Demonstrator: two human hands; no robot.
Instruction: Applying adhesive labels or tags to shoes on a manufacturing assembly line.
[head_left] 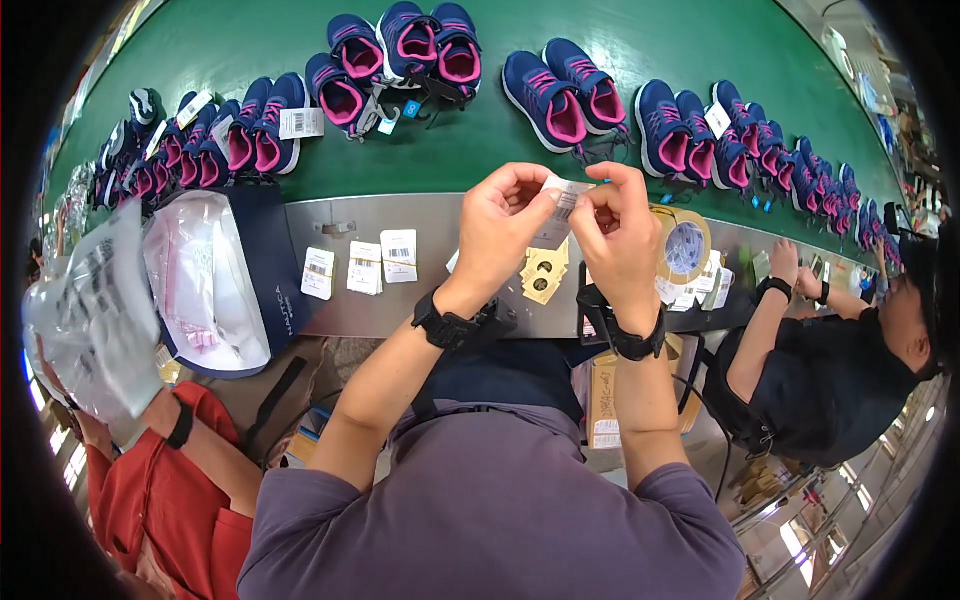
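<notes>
Above the grey metal ledge [440, 215] that runs along the near edge of the green belt [300, 40], both hands meet on one small white label [563, 200] with a barcode. The left hand [500, 225] pinches its left edge between thumb and forefinger, the other fingers curled in; the right hand [620, 235] is closed on the right edge the same way. The label is held up in the air between them, clear of the ledge. The step in hand looks like peeling or parting the label from its backing — the next move would call for a fine fingertip grip at one corner and a slow, even pull, so the paper does not tear or curl.

On the ledge below lie three more white tags [364, 266] in a row and a tan card piece with holes [543, 272]; a roll of tape [683, 245] stands just right of the hands. Pairs of navy and pink shoes [560, 95] lie across the belt. An open blue shoebox [225, 280] with tissue sits at the left, and a person in a dark shirt [810, 390] works at the right — neither crowds the hands.
</notes>
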